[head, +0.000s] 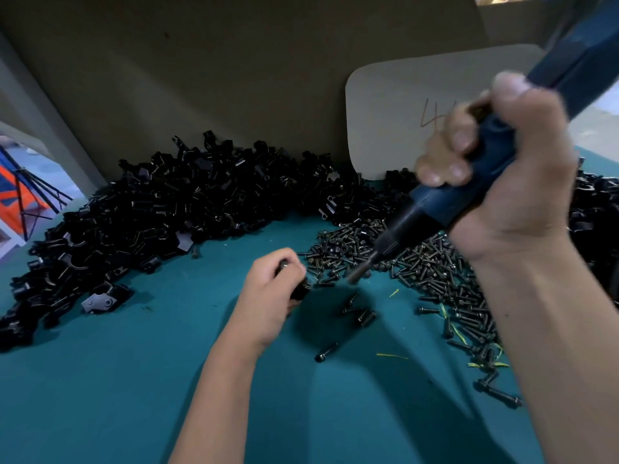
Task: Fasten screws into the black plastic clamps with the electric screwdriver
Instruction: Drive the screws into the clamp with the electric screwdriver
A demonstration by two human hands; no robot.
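Note:
My left hand [268, 296] grips a small black plastic clamp [299, 289] just above the teal table, with a screw head showing between the fingers. My right hand [495, 182] is wrapped round the blue electric screwdriver [432, 209], held tilted down to the left. Its bit tip [355, 276] hangs a short way to the right of the clamp, not touching it. A big heap of black clamps [160, 209] fills the back left. A pile of dark screws [428, 272] lies under the screwdriver.
The teal table [134, 380] stretches to the front. Loose screws [326, 352] and yellow thread scraps [392, 356] lie near the middle. A beige cardboard sheet [395, 112] leans against the brown back wall. More clamps [593, 209] pile up at the far right.

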